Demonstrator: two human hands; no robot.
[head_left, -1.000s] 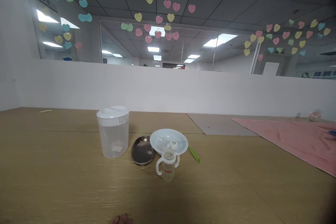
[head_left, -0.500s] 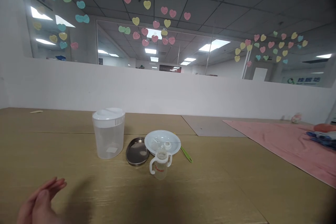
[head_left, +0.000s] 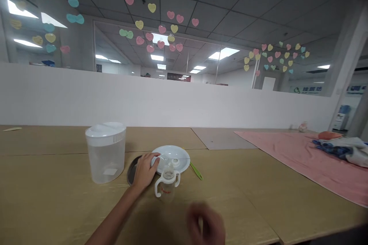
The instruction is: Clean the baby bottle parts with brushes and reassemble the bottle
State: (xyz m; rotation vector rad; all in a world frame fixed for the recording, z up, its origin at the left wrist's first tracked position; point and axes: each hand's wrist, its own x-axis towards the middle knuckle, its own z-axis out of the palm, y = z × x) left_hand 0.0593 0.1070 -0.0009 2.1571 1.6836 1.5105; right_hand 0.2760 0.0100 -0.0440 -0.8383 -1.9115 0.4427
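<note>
My left hand [head_left: 147,169] reaches over the dark metal tray [head_left: 132,170], fingers stretched to the left edge of a white bowl-like dish [head_left: 184,164]. Its thumb is apart from the fingers; whether it touches the dish I cannot tell. In the dish lie a small white ring-like part [head_left: 175,162] and a clear piece. Just in front of the dish stands a clear baby bottle [head_left: 167,187] with two white handles and an uncovered neck. My right hand [head_left: 205,222], curled and smeared by motion, is low and right of the bottle. A green-handled tool [head_left: 196,170] sticks out from the dish's right side.
A translucent plastic bucket [head_left: 106,159] with a white lid stands left of the tray. A pink cloth [head_left: 276,153] covers the table's right part, with bundled fabric [head_left: 339,147] on it. Behind the table runs a low white wall [head_left: 161,101] below glass.
My left hand has moved from the lower left up and right to the dish. My right hand has come into view at the bottom. The view has turned slightly right.
</note>
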